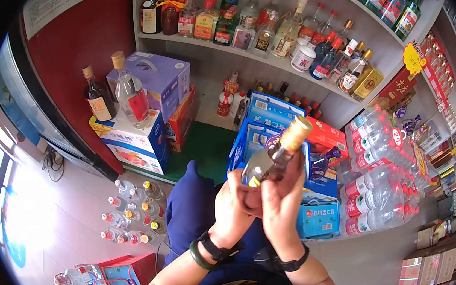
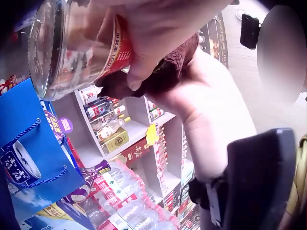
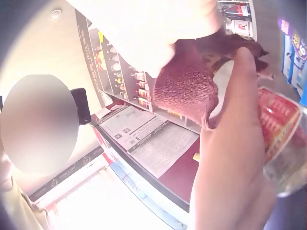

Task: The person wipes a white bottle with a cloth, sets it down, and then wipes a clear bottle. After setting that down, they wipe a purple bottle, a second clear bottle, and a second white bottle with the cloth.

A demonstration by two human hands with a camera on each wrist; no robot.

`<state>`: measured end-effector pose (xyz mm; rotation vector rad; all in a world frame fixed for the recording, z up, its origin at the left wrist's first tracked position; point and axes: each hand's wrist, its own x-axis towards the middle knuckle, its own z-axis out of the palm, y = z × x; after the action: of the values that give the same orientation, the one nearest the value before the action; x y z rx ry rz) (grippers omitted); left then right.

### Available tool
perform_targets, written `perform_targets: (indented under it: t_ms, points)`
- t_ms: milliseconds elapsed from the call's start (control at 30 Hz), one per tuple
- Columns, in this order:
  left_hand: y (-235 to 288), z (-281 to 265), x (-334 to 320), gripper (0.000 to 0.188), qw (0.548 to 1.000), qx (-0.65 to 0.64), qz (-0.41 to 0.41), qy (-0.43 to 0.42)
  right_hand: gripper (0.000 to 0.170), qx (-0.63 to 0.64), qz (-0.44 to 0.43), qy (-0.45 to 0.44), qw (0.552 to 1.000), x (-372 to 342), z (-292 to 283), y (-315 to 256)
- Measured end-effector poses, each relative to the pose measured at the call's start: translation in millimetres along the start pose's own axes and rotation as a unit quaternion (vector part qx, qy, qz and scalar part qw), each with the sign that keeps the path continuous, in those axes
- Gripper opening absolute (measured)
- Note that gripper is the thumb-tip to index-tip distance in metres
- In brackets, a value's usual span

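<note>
A clear glass bottle (image 1: 258, 168) with a gold cap (image 1: 297, 130) is held up tilted in front of the person, its cap toward the upper right. My left hand (image 1: 233, 205) grips its body near the base. The red label (image 2: 123, 47) shows beside the fingers in the left wrist view. A brown cloth (image 3: 186, 84) lies bunched against the bottle, gripped by my right hand (image 1: 282, 206) near the neck. The hands partly hide both bottle and cloth.
Shelves of bottles (image 1: 285, 49) stand ahead. Several small bottles (image 1: 136, 212) stand on the floor at left. Two bottles, one dark (image 1: 100, 94) and one clear (image 1: 132, 97), top a carton. Blue gift bags (image 1: 269, 111) and shrink-wrapped water bottles (image 1: 373, 200) stand at right.
</note>
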<state>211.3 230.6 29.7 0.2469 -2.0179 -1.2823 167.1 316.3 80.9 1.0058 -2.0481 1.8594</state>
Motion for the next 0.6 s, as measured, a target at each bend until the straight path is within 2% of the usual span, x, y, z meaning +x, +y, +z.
perform_targets:
  t_ms: [33,67,100,167,233,267,300,400,433,500,567,600]
  points:
    - [-2.8,1.5,3.6,0.056,1.000,-0.001,0.027,0.009,0.073,-0.104,-0.055,-0.012,0.993,-5.2,2.4,1.5]
    - [2.5,-1.6,4.3,0.050,0.999,-0.029,-0.020,0.001,0.080,-0.052,-0.022,-0.029,0.998,-10.0,6.3,-0.4]
    - [7.7,-4.8,4.5,0.043,0.996,-0.057,-0.066,-0.007,0.079,-0.130,-0.027,-0.052,0.990,-13.2,2.7,-1.4]
    - [6.0,-5.2,1.3,0.046,0.997,-0.048,-0.068,-0.002,0.076,-0.062,-0.053,-0.033,0.996,-7.6,4.0,2.0]
    - [11.5,-10.4,0.0,0.054,0.998,-0.016,-0.058,-0.021,0.078,0.008,-0.029,-0.009,1.000,4.7,-1.0,-5.7]
    - [11.1,-12.1,0.2,0.063,0.998,-0.049,-0.036,-0.033,0.075,0.087,-0.022,-0.012,0.996,7.7,-3.4,-6.7]
    - [13.2,-14.6,0.9,0.063,0.997,-0.050,-0.037,-0.036,0.073,0.128,0.004,-0.035,0.991,11.9,-8.2,-11.0]
    - [22.9,-25.0,8.6,0.070,0.985,-0.084,-0.108,-0.105,0.072,0.225,0.047,-0.111,0.967,31.6,-22.1,-14.9]
    - [31.2,-30.5,10.4,0.072,0.973,-0.088,-0.159,-0.144,0.071,0.239,0.058,-0.144,0.958,38.2,-28.0,-15.5]
    - [25.2,-29.4,6.7,0.073,0.977,-0.111,-0.087,-0.161,0.069,0.275,0.085,-0.194,0.938,42.4,-36.0,-9.1]
    - [16.7,-27.8,-0.4,0.079,0.953,-0.194,-0.096,-0.213,0.068,0.391,0.191,-0.220,0.873,36.5,-39.2,-8.0]
    - [15.0,-27.7,-2.4,0.083,0.903,-0.322,-0.122,-0.259,0.072,0.378,0.232,-0.223,0.868,34.9,-38.6,-14.0]
